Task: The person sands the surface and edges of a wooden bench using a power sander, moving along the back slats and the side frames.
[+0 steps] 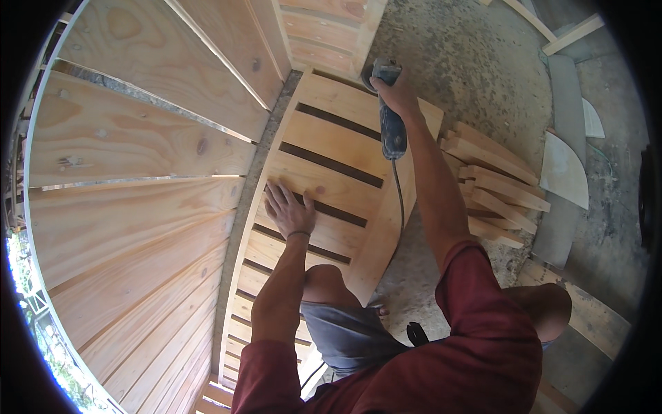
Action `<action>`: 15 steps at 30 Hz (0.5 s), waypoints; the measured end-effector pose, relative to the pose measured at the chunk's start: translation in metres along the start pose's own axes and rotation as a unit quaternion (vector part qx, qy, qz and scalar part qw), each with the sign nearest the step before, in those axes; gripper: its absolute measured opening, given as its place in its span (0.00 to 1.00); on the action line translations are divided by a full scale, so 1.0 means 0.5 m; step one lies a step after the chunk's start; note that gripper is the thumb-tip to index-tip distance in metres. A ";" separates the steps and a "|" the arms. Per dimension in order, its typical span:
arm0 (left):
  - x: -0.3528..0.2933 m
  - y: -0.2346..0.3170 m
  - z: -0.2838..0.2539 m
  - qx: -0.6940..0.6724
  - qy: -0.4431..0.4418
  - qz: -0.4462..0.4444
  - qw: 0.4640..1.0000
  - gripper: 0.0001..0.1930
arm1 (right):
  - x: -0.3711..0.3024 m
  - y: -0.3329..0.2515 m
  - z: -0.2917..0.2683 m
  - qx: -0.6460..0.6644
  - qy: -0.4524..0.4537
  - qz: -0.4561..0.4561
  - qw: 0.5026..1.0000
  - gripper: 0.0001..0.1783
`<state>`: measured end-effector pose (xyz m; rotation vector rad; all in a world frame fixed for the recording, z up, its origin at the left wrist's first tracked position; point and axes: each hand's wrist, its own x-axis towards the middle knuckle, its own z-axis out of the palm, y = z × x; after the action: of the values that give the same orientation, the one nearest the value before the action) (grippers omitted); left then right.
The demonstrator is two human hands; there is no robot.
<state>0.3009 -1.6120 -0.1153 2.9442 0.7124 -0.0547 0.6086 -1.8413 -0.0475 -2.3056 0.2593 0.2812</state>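
A slatted wooden panel (324, 183) lies before me, its pale boards parted by dark gaps. My left hand (290, 212) rests on it with fingers spread, palm down near its left edge. Farther off, my right hand (398, 95) is wrapped round the head end of a dark angle grinder (393, 134). The grinder lies along the panel's right side, its round disc (368, 81) partly hidden beside the head, close to the far end. Whether the disc touches the wood, I cannot tell. From the grinder's rear a black cord (400, 196) runs back toward me.
More boarded wooden panels (138, 131) stand along the left, and another (327, 34) is at the far end. A pile of cut wood pieces (496, 183) lies right of my right arm on the stained concrete floor (476, 62). Beyond it are pale quarter-round pieces (564, 169).
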 end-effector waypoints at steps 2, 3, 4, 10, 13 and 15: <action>0.000 -0.003 0.006 0.005 0.004 0.001 1.000 0.41 | -0.009 -0.012 -0.002 -0.010 -0.009 0.006 1.000 0.64; -0.002 -0.002 0.007 0.007 0.005 0.002 1.000 0.41 | -0.013 -0.015 -0.007 -0.017 -0.018 0.013 1.000 0.64; -0.002 -0.004 0.008 0.009 0.003 0.001 1.000 0.41 | -0.015 -0.016 -0.010 -0.023 -0.027 0.019 0.999 0.64; -0.003 -0.001 0.001 0.006 0.001 0.003 1.000 0.41 | -0.039 0.013 0.008 0.005 -0.006 -0.019 1.000 0.64; 0.004 0.001 -0.002 0.003 -0.001 0.000 1.000 0.41 | -0.077 -0.011 -0.013 0.014 -0.029 0.012 0.999 0.64; 0.000 -0.001 0.000 0.000 0.008 0.006 1.000 0.41 | -0.075 -0.007 -0.019 0.005 -0.023 0.016 1.000 0.63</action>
<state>0.3005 -1.6117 -0.1153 2.9515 0.6964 -0.0287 0.5751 -1.8423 -0.0282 -2.2835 0.2731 0.3468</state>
